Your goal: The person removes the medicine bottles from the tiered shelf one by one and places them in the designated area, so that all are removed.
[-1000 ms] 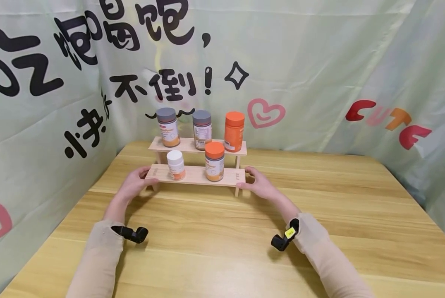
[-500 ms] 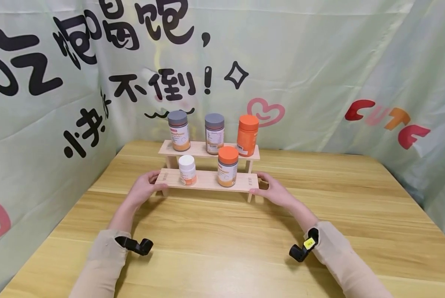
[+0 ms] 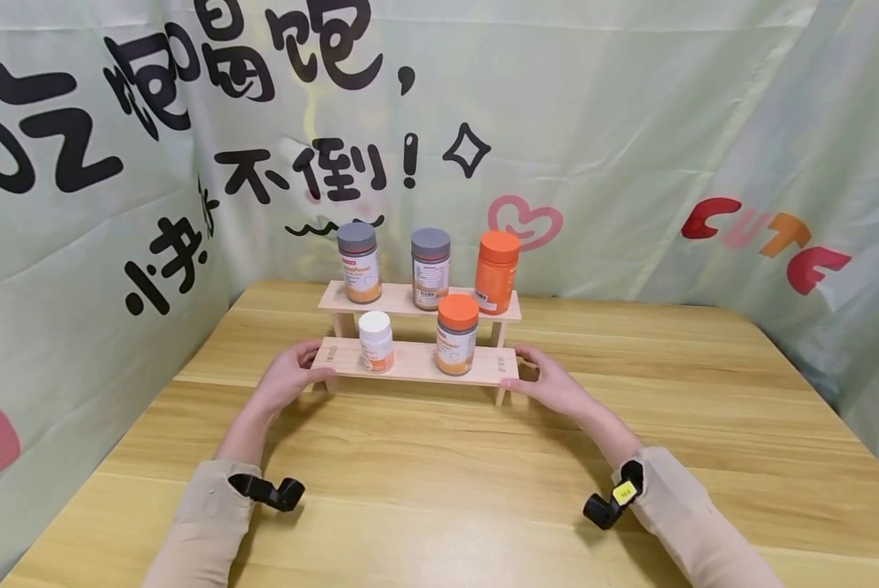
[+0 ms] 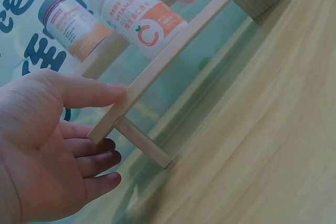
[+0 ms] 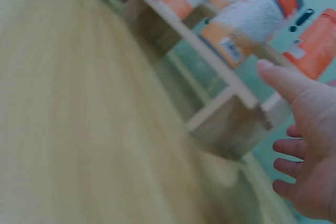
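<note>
A two-tier wooden display rack [image 3: 410, 361] stands on the table with bottles on both steps. My left hand [image 3: 290, 378] grips the left end of its lower step, thumb at the front edge. In the left wrist view the fingers [image 4: 98, 163] lie beneath the board. At the right end my right hand [image 3: 553, 384] holds the lower step between thumb and fingers. On that step are a white vitamin C bottle [image 3: 377, 343] and an orange-capped jar [image 3: 457, 336]. The upper step bears two grey-capped jars [image 3: 359, 265], [image 3: 430, 271] and an orange bottle [image 3: 496, 273].
The wooden table [image 3: 425, 490] extends in front and to the right. A pale cloth backdrop [image 3: 601, 147] with printed characters rises behind and at the left. Black wrist cameras sit on both sleeves [image 3: 207, 506].
Both hands have shifted the rack, bottles still upright on it, to the right and a little nearer to me. The movement is smaller in the last half second.
</note>
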`<act>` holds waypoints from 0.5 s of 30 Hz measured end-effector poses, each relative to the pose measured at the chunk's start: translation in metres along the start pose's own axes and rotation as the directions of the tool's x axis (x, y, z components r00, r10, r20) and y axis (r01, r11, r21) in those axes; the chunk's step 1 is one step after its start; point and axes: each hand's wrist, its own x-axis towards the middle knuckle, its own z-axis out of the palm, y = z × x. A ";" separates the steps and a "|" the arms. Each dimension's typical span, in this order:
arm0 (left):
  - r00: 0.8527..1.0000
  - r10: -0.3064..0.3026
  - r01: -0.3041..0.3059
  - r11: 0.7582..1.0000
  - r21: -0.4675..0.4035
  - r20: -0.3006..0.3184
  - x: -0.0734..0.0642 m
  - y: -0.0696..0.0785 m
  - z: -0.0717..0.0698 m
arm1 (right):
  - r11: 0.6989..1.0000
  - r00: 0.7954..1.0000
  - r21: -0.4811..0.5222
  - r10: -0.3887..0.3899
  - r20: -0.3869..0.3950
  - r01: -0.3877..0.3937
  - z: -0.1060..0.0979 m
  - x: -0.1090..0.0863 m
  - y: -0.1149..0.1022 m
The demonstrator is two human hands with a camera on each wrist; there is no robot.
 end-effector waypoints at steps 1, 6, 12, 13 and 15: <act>1.000 0.001 -0.001 1.000 0.002 0.009 0.001 0.000 0.000 | 1.000 1.000 0.004 -0.009 -0.005 0.009 -0.003 0.000 -0.001; 0.999 0.006 -0.007 1.000 0.024 0.036 0.007 -0.002 -0.002 | 0.993 0.994 0.102 -0.043 -0.099 0.053 -0.029 0.003 -0.015; 0.999 0.005 -0.008 0.998 0.056 0.045 0.010 -0.005 -0.005 | 0.988 0.982 0.138 -0.037 -0.185 0.064 -0.053 0.024 -0.040; 0.999 0.004 -0.007 0.998 0.058 0.050 0.010 -0.005 -0.005 | 0.990 0.980 0.129 -0.033 -0.197 0.059 -0.055 0.028 -0.044; 0.999 -0.003 0.000 0.999 0.054 0.052 0.011 -0.005 -0.005 | 0.991 0.976 0.117 -0.034 -0.214 0.060 -0.056 0.036 -0.053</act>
